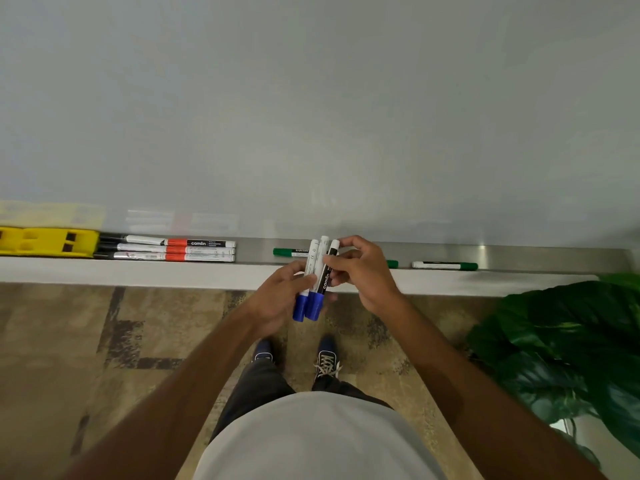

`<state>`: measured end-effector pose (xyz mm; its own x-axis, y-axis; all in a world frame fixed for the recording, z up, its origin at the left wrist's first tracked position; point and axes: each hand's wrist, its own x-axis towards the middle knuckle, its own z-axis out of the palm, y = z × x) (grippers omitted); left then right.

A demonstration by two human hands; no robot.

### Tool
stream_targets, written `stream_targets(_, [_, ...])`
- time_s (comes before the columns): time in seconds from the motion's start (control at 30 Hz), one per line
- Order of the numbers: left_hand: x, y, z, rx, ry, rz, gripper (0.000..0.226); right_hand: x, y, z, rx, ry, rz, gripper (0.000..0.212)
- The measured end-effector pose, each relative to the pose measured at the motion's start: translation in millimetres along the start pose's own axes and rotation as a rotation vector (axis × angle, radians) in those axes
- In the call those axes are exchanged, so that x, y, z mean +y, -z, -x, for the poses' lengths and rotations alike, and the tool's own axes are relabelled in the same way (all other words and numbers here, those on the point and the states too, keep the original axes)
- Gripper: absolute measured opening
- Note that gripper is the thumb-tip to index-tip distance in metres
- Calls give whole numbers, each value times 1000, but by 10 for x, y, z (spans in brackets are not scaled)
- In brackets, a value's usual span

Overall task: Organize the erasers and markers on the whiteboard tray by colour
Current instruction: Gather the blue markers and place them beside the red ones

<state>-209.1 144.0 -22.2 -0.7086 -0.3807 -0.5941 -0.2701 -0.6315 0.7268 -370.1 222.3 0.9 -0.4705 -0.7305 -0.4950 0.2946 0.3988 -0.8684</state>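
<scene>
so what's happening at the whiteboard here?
A person stands at the whiteboard tray, holding a bunch of blue-capped markers in both hands: left hand grips near the caps, right hand steadies the upper ends. On the tray, a yellow eraser sits far left beside three red markers. Green markers lie loose to the right, not yet grouped.
</scene>
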Motion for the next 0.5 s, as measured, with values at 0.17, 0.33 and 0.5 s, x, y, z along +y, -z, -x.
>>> stream_targets(0.17, [-6, 158, 101, 22, -16, -17, 33, 66, -171, -62, -83, -23, -4, 25])
stream_targets(0.33, [-42, 290, 162, 135, -34, 5, 37, 151, -260, -227, 35, 274, 558, 14])
stream_targets(0.5, [-80, 380, 217, 245, -43, 46, 44, 188, -284, -431, 46, 560, 1394, 11])
